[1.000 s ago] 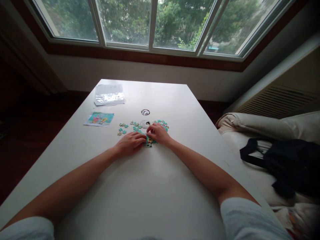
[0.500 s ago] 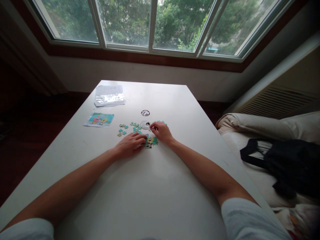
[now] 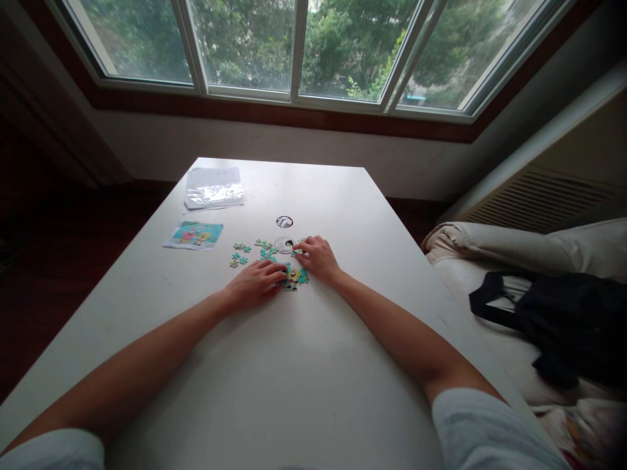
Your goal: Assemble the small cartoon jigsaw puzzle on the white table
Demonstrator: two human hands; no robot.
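Note:
A partly joined jigsaw puzzle [image 3: 296, 275] with yellow and teal printing lies flat on the white table. My left hand [image 3: 257, 281] rests at its left side, fingers stretched over that edge and touching it. Just above the puzzle's right part, my right hand [image 3: 317, 256] has thumb and fingertips pinched together around a small jigsaw piece, mostly hidden by the fingers. Loose jigsaw pieces [image 3: 239, 247] are scattered left of and behind the puzzle; some more show behind my right hand. A clear round disc [image 3: 283, 245] lies beside the right fingertips.
On the left of the table [image 3: 274, 385] lies a colourful cartoon picture sheet [image 3: 194, 235]. Papers with a shiny plastic bag [image 3: 215, 188] are farther back. A round, dark-rimmed object [image 3: 285, 222] lies behind the pieces. A black bag [image 3: 573, 320] rests on the pale sofa [image 3: 470, 261] to the right.
Almost nothing differs. My right fingertips have shifted very slightly near the clear disc; my left hand stays on the puzzle's left edge.

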